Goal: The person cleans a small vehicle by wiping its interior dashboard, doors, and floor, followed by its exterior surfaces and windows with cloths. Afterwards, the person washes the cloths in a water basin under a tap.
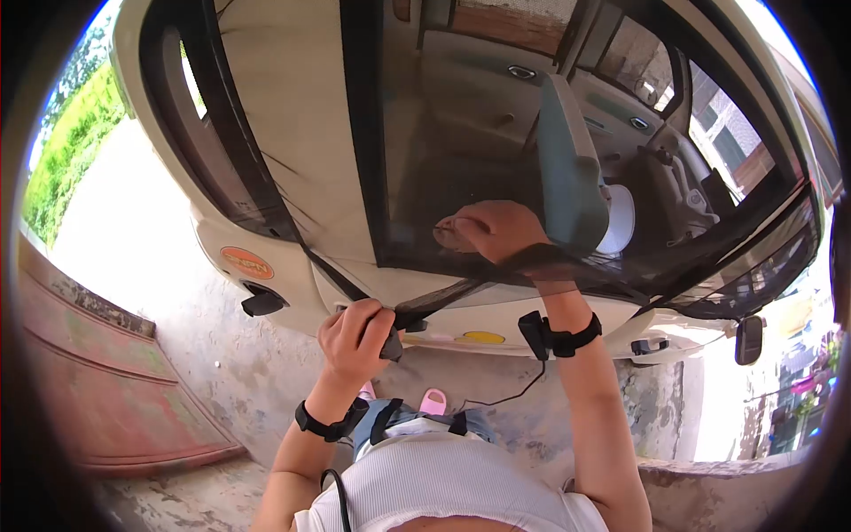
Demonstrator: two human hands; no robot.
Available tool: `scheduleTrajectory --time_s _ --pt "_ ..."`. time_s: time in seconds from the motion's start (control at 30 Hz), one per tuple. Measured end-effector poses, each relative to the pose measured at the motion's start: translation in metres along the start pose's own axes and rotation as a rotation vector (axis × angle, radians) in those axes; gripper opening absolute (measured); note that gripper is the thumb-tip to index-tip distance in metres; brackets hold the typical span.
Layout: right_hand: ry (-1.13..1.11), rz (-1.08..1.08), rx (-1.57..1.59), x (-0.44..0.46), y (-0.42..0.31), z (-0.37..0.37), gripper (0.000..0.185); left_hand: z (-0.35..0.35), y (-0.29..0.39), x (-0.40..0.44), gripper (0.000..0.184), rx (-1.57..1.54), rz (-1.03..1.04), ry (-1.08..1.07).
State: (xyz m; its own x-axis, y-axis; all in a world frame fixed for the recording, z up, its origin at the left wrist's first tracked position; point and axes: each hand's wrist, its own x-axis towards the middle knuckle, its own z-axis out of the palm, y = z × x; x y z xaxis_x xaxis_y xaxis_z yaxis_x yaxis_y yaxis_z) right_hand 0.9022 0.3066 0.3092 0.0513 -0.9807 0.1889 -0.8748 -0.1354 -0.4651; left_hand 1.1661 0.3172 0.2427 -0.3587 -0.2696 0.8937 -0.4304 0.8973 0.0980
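Note:
My left hand (pixel 359 341) is closed in a fist around the bunched edge of a black mesh cover (pixel 448 297), just below a vehicle window. A dark end of the fabric hangs out under its fingers. My right hand (pixel 501 230) reaches beneath the mesh, which drapes over its wrist. Its fingers are curled together close to the window glass (pixel 461 160); what they hold, if anything, cannot be made out, and a reflection blurs the fingertips. The mesh stretches from my left hand across to the right side of the cream-coloured vehicle (pixel 310 133).
Through the glass a seat (pixel 567 168) shows inside. An orange oval sticker (pixel 246 263) is on the body at left, and a dark side mirror (pixel 749 340) sticks out at right. A reddish metal panel (pixel 124 381) stands at lower left. Pink slippers are below me.

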Motion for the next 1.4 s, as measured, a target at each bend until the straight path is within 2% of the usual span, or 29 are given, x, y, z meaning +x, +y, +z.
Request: scheduleTrajectory --time_s 0.03,0.1,0.13,0.2,0.23,0.27,0.33,0.4,0.43,0.5,0.53,0.6,0.63,0.7,0.73,0.8,0.83,0.9,0.93,1.0,1.1,1.17,1.23,1.3,1.37,1.4 --pt "-0.017 -0.011 -0.005 0.013 -0.007 0.002 0.019 0.001 0.003 -0.001 0.032 -0.007 -0.027 -0.017" --pt "-0.361 -0.136 -0.401 0.043 -0.028 0.01 0.028 0.005 0.003 0.004 0.032 -0.005 -0.04 0.011" --pt "-0.367 -0.148 -0.409 0.055 -0.03 0.017 0.028 0.006 0.002 0.006 0.032 -0.016 -0.04 0.025" --pt "-0.226 -0.43 -0.241 0.072 -0.028 0.032 0.03 0.006 0.0 0.011 0.031 -0.03 -0.045 0.034" --pt "-0.229 -0.429 -0.237 0.074 -0.03 0.036 0.03 0.006 -0.001 0.013 0.031 -0.044 -0.041 0.03" --pt "-0.265 -0.197 0.07 0.076 -0.032 0.039 0.031 0.005 -0.002 0.013 0.03 -0.06 -0.035 0.025" --pt "-0.292 0.041 0.371 0.077 -0.03 0.038 0.032 0.005 -0.004 0.013 0.03 -0.067 -0.041 0.024" --pt "-0.376 -0.218 -0.125 0.075 -0.025 0.036 0.032 0.006 -0.004 0.012 0.029 -0.074 -0.058 0.023" --pt "-0.377 -0.218 -0.122 0.078 -0.023 0.038 0.032 0.006 -0.004 0.011 0.03 -0.085 -0.049 -0.005" --pt "-0.551 -0.291 -0.348 0.092 -0.022 0.039 0.027 0.005 -0.004 0.013 0.03 -0.087 -0.036 -0.028" --pt "-0.547 -0.297 -0.351 0.092 -0.019 0.041 0.027 0.003 -0.003 0.013 0.03 -0.088 -0.046 -0.035" --pt "-0.32 -0.131 0.171 0.086 -0.011 0.044 0.029 0.002 -0.005 0.014 0.031 -0.085 -0.057 -0.027" --pt "-0.325 -0.136 0.161 0.083 -0.014 0.041 0.029 0.002 -0.004 0.013 0.031 -0.087 -0.054 -0.04" --pt "-0.187 0.055 0.508 0.074 -0.018 0.034 0.036 0.003 -0.004 0.014 0.031 -0.093 -0.056 -0.054" --pt "-0.187 0.06 0.507 0.069 -0.023 0.027 0.036 0.002 -0.005 0.016 0.031 -0.109 -0.056 -0.068" --pt "-0.286 0.029 0.416 0.057 -0.029 0.016 0.048 0.002 -0.004 0.016 0.031 -0.137 -0.061 -0.098" --pt "-0.283 0.045 0.426 0.053 -0.024 0.016 0.048 0.002 -0.006 0.016 0.03 -0.132 -0.057 -0.123" --pt "-0.557 0.311 0.125 0.048 -0.01 0.009 0.058 0.005 -0.008 0.019 0.03 -0.151 -0.032 -0.153" --pt "-0.544 0.329 0.125 0.041 -0.003 -0.001 0.058 0.008 -0.008 0.02 0.029 -0.149 -0.026 -0.129" --pt "-0.557 0.113 -0.176 0.014 0.019 -0.03 0.062 0.013 -0.007 0.021 0.028 -0.165 -0.019 -0.109" --pt "-0.502 0.243 -0.352 -0.046 0.079 -0.069 0.066 0.022 -0.001 0.023 0.024 -0.134 -0.007 -0.108" --pt "-0.427 0.487 -0.643 -0.085 0.092 -0.089 0.071 0.028 0.002 0.025 0.02 -0.073 0.064 -0.156" --pt "-0.309 0.725 -0.768 -0.112 0.122 -0.109 0.06 0.036 0.006 0.024 0.019 -0.054 0.075 -0.167" --pt "-0.235 0.763 -0.756 -0.12 0.142 -0.109 0.056 0.034 0.004 0.023 0.018 -0.025 0.085 -0.184" --pt "-0.025 0.99 -0.753 -0.12 0.134 -0.108 0.045 0.03 0.004 0.019 0.018 -0.054 0.076 -0.183" --pt "-0.033 0.983 -0.755 -0.12 0.128 -0.099 0.045 0.027 0.003 0.014 0.018 -0.05 0.067 -0.187"
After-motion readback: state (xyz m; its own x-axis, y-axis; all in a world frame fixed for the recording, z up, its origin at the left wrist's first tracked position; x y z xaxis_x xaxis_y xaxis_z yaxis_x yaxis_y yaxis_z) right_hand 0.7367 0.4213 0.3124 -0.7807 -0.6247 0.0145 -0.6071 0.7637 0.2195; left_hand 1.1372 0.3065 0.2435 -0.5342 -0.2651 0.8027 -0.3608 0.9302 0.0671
